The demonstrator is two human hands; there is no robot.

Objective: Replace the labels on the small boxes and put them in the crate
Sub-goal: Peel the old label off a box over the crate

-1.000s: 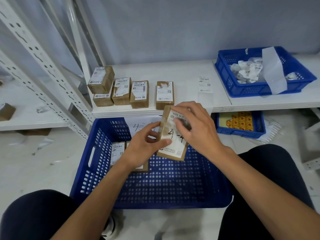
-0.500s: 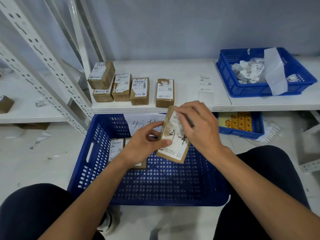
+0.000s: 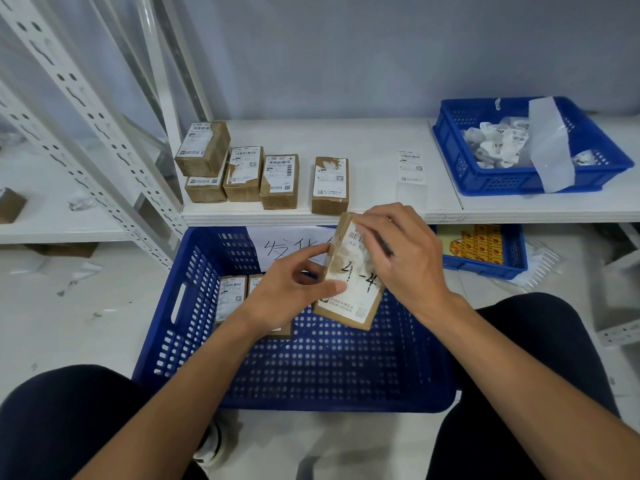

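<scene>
The left hand (image 3: 287,296) is gripping a rectangular brown cardboard box (image 3: 341,226) by its edge, thumb lying across its scuffed, torn white paper label (image 3: 353,297), while the right hand (image 3: 401,261) fingers (image 3: 375,225) are pinching the label's upper end. Beneath the fingers, a perforated blue plastic crate (image 3: 311,375) is holding two labelled boxes (image 3: 230,297).

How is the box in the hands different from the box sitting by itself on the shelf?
The held box is tilted above the crate, gripped by the left hand and right hand; the lone shelf box lies flat on the shelf, untouched. The held box bears handwritten marks; the lone shelf box shows only print. Both are brown cardboard with white labels.
</scene>
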